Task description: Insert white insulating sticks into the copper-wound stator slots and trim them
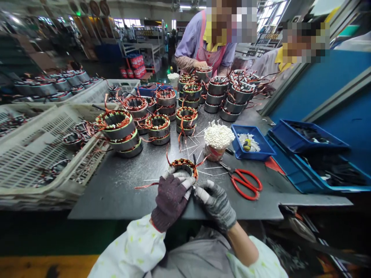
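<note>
L hand, fingers bent, grips near rim of 1 wire-wound ring on tabletop; R hand curled alongside, hold unclear. 1 pr. scissors, 1 cup nearby.

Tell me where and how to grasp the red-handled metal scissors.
Best gripped by the red looped handles, probably with the grey-gloved right hand coming from the near right: the scissors lie flat, handles toward that side, metal blades pointing away to the left.
</note>
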